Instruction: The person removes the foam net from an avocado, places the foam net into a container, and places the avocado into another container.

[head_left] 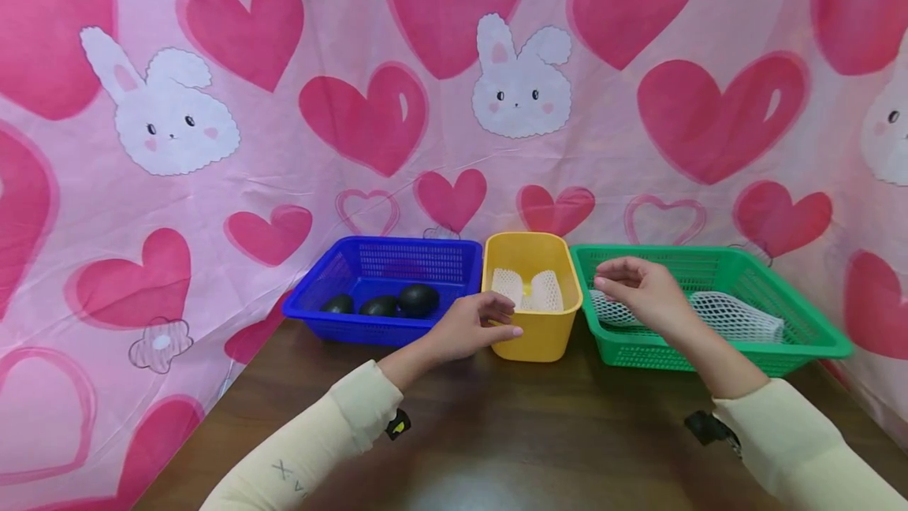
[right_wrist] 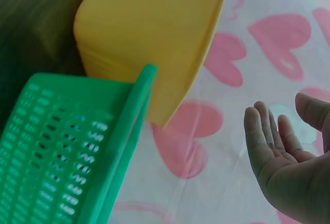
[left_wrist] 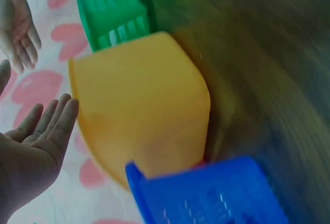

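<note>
My left hand (head_left: 468, 327) hovers by the front left rim of the yellow bin (head_left: 535, 337), fingers loosely bent and holding nothing. Inside that bin lie two white foam net sleeves (head_left: 546, 291). My right hand (head_left: 647, 294) is raised over the left part of the green basket (head_left: 716, 259), also with nothing in it. White foam nets (head_left: 738, 318) lie in the green basket, partly hidden behind the hand. To the left, the blue basket (head_left: 386, 251) holds dark, egg-shaped avocados (head_left: 418, 300). In the right wrist view, the right hand (right_wrist: 289, 152) shows relaxed fingers.
The three containers stand side by side on a brown wooden table (head_left: 496, 432). Behind them hangs a pink cloth (head_left: 440, 148) with hearts and rabbits. Bare tabletop shows between the containers and the forearms.
</note>
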The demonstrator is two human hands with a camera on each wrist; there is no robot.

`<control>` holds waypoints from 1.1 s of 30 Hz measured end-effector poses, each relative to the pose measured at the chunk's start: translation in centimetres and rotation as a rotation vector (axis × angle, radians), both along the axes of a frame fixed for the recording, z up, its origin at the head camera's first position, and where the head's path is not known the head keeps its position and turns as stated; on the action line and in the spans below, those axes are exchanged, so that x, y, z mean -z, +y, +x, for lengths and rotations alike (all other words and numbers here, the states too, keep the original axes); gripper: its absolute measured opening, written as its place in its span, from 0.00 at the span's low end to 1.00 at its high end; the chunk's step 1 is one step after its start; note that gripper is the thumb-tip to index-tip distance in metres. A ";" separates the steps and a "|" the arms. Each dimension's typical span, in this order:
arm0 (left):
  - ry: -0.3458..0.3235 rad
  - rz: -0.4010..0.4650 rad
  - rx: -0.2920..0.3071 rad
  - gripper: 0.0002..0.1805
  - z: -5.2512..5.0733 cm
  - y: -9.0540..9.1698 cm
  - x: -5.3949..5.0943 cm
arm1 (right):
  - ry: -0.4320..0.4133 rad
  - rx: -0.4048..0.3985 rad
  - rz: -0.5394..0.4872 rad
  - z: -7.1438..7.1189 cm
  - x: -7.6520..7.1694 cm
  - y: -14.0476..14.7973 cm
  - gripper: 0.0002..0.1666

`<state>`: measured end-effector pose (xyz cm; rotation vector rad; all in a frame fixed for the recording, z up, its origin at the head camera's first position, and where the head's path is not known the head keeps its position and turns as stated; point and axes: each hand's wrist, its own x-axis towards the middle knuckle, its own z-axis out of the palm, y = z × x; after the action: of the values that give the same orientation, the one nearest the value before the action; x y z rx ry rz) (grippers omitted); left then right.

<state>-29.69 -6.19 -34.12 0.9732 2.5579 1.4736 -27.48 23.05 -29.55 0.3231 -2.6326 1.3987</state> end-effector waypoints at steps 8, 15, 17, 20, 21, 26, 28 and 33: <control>-0.152 0.041 0.037 0.22 0.3 3.6 1.8 | 0.106 0.105 0.096 -0.7 0.8 1.9 0.31; -0.216 0.037 0.028 0.18 0.0 6.2 3.4 | 0.127 0.145 0.124 -1.6 1.8 3.2 0.31; -0.239 0.046 0.025 0.18 -0.1 6.8 3.9 | 0.128 0.156 0.135 -1.9 2.2 3.5 0.31; -0.296 0.091 0.031 0.18 -0.2 7.9 4.5 | 0.128 0.176 0.147 -2.3 2.8 3.8 0.32; -0.320 0.114 0.034 0.18 -0.3 8.2 4.7 | 0.129 0.182 0.154 -2.5 3.0 3.9 0.33; -0.429 0.211 0.040 0.19 -0.3 9.9 5.3 | 0.118 0.202 0.189 -3.6 3.9 4.0 0.34; -0.458 0.227 0.039 0.18 -0.3 10.5 5.3 | 0.109 0.208 0.210 -4.1 4.1 3.9 0.35; -0.534 0.263 0.024 0.18 -0.5 11.9 5.6 | 0.090 0.209 0.260 -5.2 4.5 3.9 0.35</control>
<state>-30.19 5.72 -39.71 0.5215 2.0071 1.7967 -32.63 26.91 -34.07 0.1291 -2.6829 0.9594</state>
